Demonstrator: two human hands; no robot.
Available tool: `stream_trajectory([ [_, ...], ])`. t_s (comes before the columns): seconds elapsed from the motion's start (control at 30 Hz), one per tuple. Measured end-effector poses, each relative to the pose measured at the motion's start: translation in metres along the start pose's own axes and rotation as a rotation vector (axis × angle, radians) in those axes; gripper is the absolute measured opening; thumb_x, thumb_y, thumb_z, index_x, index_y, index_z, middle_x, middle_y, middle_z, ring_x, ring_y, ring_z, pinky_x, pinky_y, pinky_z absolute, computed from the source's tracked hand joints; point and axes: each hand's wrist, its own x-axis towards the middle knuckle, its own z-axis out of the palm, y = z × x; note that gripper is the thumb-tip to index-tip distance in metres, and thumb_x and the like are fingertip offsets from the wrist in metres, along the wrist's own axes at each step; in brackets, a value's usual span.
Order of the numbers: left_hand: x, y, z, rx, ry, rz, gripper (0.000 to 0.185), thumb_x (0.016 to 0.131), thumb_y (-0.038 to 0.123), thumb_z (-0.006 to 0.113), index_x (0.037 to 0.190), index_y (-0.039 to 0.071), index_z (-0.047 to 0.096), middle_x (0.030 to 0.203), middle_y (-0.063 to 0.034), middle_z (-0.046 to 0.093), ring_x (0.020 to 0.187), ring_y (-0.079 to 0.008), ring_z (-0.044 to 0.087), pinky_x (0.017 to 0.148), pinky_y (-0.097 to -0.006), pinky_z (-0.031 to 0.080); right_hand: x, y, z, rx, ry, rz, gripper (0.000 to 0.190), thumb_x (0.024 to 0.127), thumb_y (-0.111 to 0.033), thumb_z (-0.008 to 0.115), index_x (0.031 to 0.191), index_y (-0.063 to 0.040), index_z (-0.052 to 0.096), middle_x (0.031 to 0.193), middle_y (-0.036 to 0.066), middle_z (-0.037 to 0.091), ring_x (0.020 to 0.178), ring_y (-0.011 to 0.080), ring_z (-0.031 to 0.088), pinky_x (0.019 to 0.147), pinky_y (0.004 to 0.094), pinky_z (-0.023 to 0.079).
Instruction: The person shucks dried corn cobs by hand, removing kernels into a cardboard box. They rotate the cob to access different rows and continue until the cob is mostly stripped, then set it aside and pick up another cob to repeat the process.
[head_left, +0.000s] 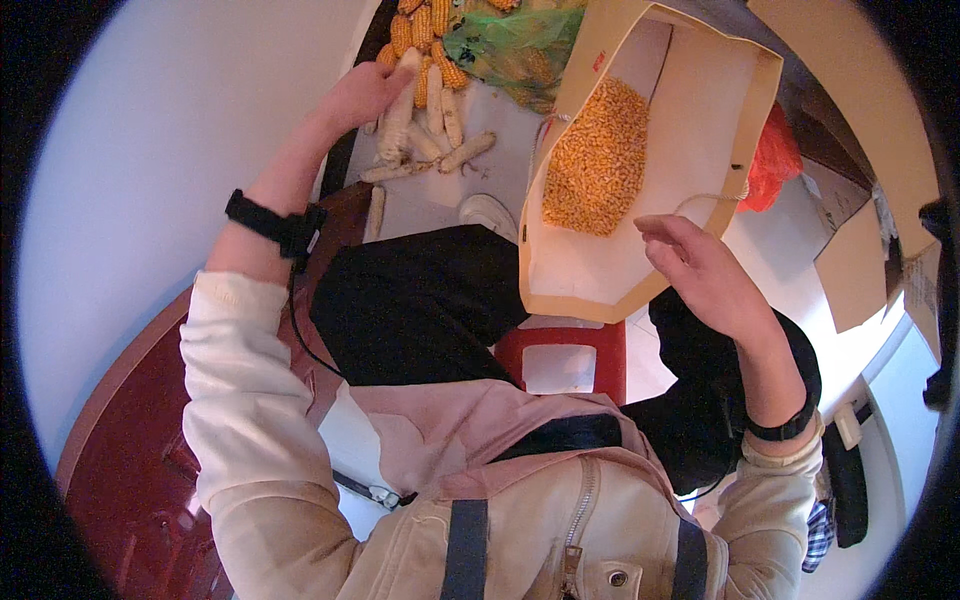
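Observation:
My left hand (367, 94) grips a pale, stripped corn cob (397, 112) by its upper end, above several other bare cobs (451, 118) on the floor. Over the mouth of a paper bag (697, 120), my right hand (686, 259) hovers with bent fingers and nothing visible in them. Loose yellow corn kernels (600, 157) lie heaped inside that bag, which has rope handles and leans open towards me. Unshelled ears of corn (421, 30) are piled just beyond my left hand.
A green plastic bag (517, 52) with corn in it lies left of the paper bag. On the right are a red plastic bag (776, 157) and cardboard boxes (855, 255). A red plastic stool (611, 360) stands between my legs. A white wall (172, 135) rises at left.

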Motion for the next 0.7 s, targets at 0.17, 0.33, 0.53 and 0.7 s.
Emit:
stream_trajectory([
  [0.17,0.011,-0.037,0.028,0.155,-0.086,0.026,0.06,0.096,0.052,0.049,0.101,-0.004,0.069,0.081,-0.0197,0.068,0.073,-0.0341,0.066,0.074,-0.0428,0.052,-0.007,-0.005,0.0,-0.001,-0.003,0.021,0.037,0.099,-0.018,0.052,0.131,-0.001,0.053,0.121,0.016,0.063,0.116,0.0242,0.06,0.098,0.0355,0.046],
  [0.33,-0.019,0.08,-0.002,-0.2,-0.454,0.115,0.058,0.099,0.051,0.044,0.109,-0.002,0.066,0.092,-0.0181,0.07,0.083,-0.0358,0.066,0.076,-0.045,0.05,-0.005,-0.006,0.0,-0.027,0.008,0.011,0.035,0.098,-0.016,0.051,0.131,-0.002,0.054,0.119,0.015,0.063,0.114,0.0246,0.06,0.095,0.0355,0.047],
  [0.53,0.032,0.001,0.042,0.244,-0.227,0.187,0.044,0.096,0.041,0.052,0.103,0.0,0.067,0.084,-0.02,0.069,0.081,-0.0375,0.067,0.073,-0.0456,0.054,-0.003,-0.015,-0.004,-0.02,0.001,0.026,0.035,0.097,-0.014,0.052,0.13,-0.002,0.054,0.117,0.014,0.063,0.112,0.0247,0.061,0.093,0.0358,0.047],
  [0.7,0.122,-0.101,0.103,0.616,-0.285,0.29,0.039,0.09,0.034,0.059,0.109,0.001,0.066,0.098,-0.0235,0.068,0.095,-0.0376,0.067,0.084,-0.0477,0.054,0.003,-0.021,-0.003,0.017,-0.025,0.105,0.035,0.094,-0.009,0.054,0.128,-0.002,0.054,0.116,0.015,0.063,0.111,0.0254,0.061,0.096,0.0357,0.046],
])
